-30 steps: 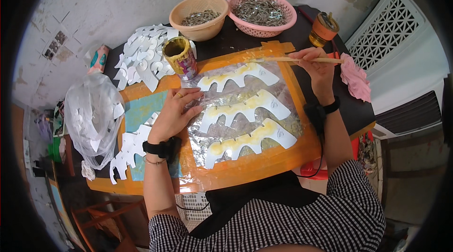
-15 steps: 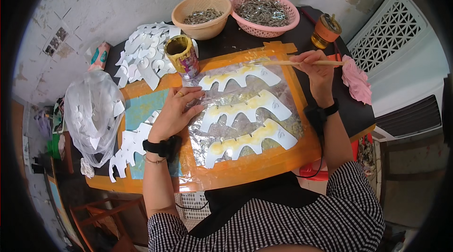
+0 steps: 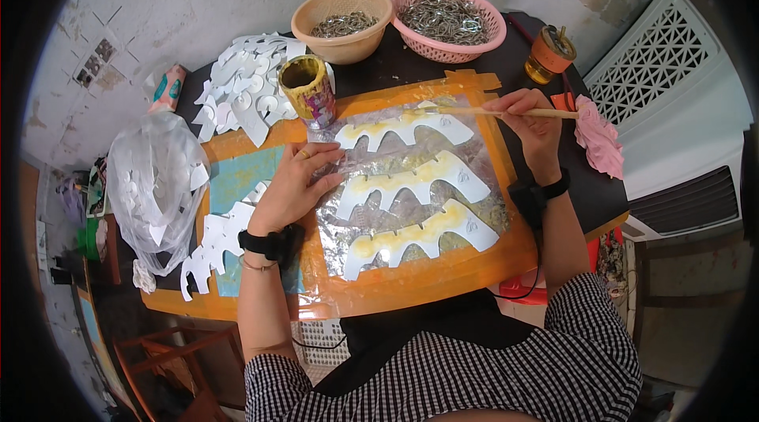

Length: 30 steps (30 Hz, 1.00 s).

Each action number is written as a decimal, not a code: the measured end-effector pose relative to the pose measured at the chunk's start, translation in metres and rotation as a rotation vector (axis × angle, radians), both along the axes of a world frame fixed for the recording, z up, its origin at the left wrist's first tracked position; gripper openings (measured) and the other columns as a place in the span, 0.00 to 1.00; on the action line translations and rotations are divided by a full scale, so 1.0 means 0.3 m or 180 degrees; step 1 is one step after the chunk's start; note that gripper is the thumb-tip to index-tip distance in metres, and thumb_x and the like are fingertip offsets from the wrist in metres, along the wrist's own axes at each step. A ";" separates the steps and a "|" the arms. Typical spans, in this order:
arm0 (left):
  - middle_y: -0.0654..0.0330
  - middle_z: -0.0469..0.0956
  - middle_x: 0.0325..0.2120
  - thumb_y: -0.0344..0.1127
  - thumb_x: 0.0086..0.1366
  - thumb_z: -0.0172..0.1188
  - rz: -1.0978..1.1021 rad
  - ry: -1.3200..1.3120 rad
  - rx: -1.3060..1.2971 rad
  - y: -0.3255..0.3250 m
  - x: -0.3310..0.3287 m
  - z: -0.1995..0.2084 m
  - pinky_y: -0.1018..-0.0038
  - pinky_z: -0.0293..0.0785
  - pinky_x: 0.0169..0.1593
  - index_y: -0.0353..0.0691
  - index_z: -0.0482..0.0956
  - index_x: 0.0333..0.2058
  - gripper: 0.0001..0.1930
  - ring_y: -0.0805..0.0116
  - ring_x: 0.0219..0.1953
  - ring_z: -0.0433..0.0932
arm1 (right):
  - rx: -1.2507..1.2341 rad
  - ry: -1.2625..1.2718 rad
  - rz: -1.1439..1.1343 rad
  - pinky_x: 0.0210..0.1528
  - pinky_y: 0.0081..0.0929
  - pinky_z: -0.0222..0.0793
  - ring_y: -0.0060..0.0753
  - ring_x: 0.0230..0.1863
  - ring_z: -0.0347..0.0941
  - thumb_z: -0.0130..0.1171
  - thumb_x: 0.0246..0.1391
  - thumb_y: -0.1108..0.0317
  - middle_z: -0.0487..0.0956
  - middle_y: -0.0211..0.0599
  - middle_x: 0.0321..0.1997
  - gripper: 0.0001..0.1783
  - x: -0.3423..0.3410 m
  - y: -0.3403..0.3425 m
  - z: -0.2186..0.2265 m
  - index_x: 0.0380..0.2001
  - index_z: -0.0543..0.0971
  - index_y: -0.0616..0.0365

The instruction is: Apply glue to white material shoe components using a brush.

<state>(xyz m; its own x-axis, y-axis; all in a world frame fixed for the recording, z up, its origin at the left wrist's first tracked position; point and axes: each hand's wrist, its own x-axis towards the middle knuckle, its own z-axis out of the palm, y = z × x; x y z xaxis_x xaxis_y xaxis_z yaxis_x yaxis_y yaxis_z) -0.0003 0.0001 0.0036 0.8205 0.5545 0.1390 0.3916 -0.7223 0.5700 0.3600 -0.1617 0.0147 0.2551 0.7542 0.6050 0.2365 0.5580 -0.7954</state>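
My right hand [image 3: 531,126] is closed on the wooden handle of a brush [image 3: 474,111]. The brush's tip reaches left to the top edge of the farthest white scalloped cutout [image 3: 443,128]. Below it lie a middle cutout [image 3: 466,179] and a near one [image 3: 474,228], both with yellowish smears along their upper edges. My left hand [image 3: 296,189] rests palm down, fingers stretched, at the left ends of the far and middle cutouts. All three lie on a clear plastic sheet [image 3: 494,157] edged with orange tape. Just beyond my left hand stands a yellow-crusted can [image 3: 319,106].
Behind are a heap of white cutouts [image 3: 237,94], a tan basket [image 3: 320,46] and a pink basket [image 3: 451,50] of metal pieces. At right sit a jar of amber liquid [image 3: 540,66] and a pink cloth [image 3: 597,137]. A plastic bag [image 3: 150,169] and more cutouts [image 3: 213,244] lie left.
My right hand and the brush have dipped slightly toward me, bringing the tip to the far cutout's upper edge. My left hand has stayed in place.
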 end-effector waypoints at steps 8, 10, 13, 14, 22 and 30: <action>0.60 0.76 0.58 0.38 0.64 0.66 -0.0017 -0.0032 -0.0049 0.008 -0.001 -0.016 0.63 0.62 0.65 0.41 0.81 0.53 0.19 0.53 0.56 0.66 | 0.0169 -0.0209 -0.0167 0.55 0.34 0.78 0.42 0.48 0.82 0.56 0.58 0.89 0.80 0.45 0.43 0.10 0.024 -0.009 0.011 0.36 0.73 0.61; 0.61 0.76 0.58 0.38 0.65 0.66 -0.0022 -0.0011 -0.0062 0.008 -0.001 -0.011 0.64 0.63 0.65 0.41 0.81 0.53 0.19 0.53 0.56 0.66 | 0.0207 -0.0185 -0.0195 0.55 0.34 0.78 0.42 0.48 0.82 0.56 0.58 0.89 0.80 0.45 0.43 0.10 0.031 -0.014 0.017 0.36 0.73 0.61; 0.58 0.77 0.56 0.37 0.64 0.67 -0.0017 -0.0093 0.0024 0.008 -0.001 -0.020 0.63 0.65 0.63 0.41 0.82 0.52 0.19 0.51 0.55 0.68 | 0.0289 -0.0223 -0.0234 0.54 0.34 0.78 0.41 0.47 0.82 0.56 0.58 0.89 0.80 0.45 0.43 0.10 0.041 -0.020 0.022 0.36 0.73 0.61; 0.58 0.77 0.56 0.37 0.64 0.67 -0.0012 -0.0091 0.0022 0.008 -0.002 -0.021 0.63 0.65 0.63 0.41 0.82 0.52 0.19 0.51 0.55 0.68 | 0.0301 -0.0186 -0.0222 0.53 0.34 0.79 0.40 0.46 0.82 0.56 0.58 0.89 0.80 0.45 0.42 0.10 0.041 -0.022 0.024 0.36 0.73 0.61; 0.61 0.75 0.59 0.39 0.65 0.66 -0.0030 0.0025 -0.0057 0.011 -0.005 -0.018 0.64 0.63 0.65 0.41 0.81 0.54 0.19 0.53 0.56 0.66 | 0.0254 -0.0008 0.0005 0.52 0.35 0.79 0.39 0.43 0.82 0.56 0.58 0.87 0.79 0.45 0.39 0.10 0.042 -0.042 0.044 0.36 0.73 0.60; 0.60 0.75 0.59 0.39 0.65 0.66 -0.0022 0.0039 -0.0111 0.011 -0.001 -0.015 0.64 0.63 0.64 0.41 0.81 0.54 0.20 0.53 0.56 0.66 | 0.0310 0.0050 -0.0170 0.52 0.35 0.79 0.40 0.43 0.81 0.57 0.58 0.87 0.80 0.46 0.40 0.09 0.026 -0.030 0.029 0.35 0.73 0.61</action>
